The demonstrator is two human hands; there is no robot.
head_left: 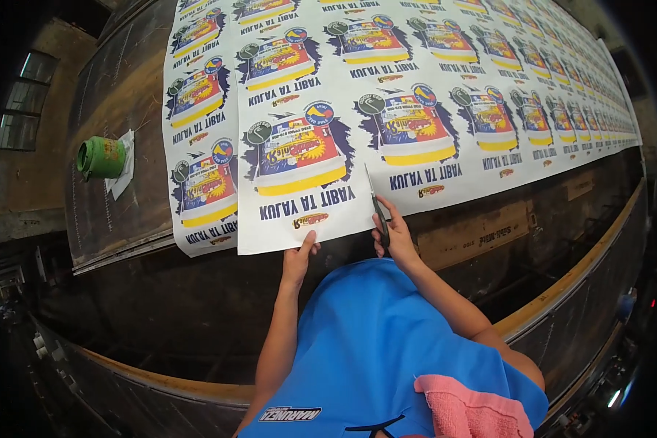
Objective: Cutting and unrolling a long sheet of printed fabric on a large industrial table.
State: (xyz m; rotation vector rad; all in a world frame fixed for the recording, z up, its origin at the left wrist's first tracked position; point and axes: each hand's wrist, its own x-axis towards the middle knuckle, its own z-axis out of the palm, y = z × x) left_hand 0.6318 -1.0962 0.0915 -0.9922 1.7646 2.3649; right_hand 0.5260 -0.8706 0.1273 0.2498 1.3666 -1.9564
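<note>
A large white printed sheet (259, 237) lies across the table, covered in rows of upside-down pictures in red, yellow and blue with dark lettering. My left hand (298, 259) pinches its near edge, thumb on top, below one of the prints. In my right hand (397, 232) is a pair of scissors (380, 223) with dark handles. Their blades point away from me at the sheet's near edge, in the gap between two prints. My right palm hides part of the handles.
Another strip of the same prints (197, 175) lies to the left, partly under the sheet. A green can (104, 158) stands on white paper on the dark tabletop (135, 208). Brown cardboard (474, 237) lies below the table edge at right. A pink towel (474, 409) hangs on my blue shirt.
</note>
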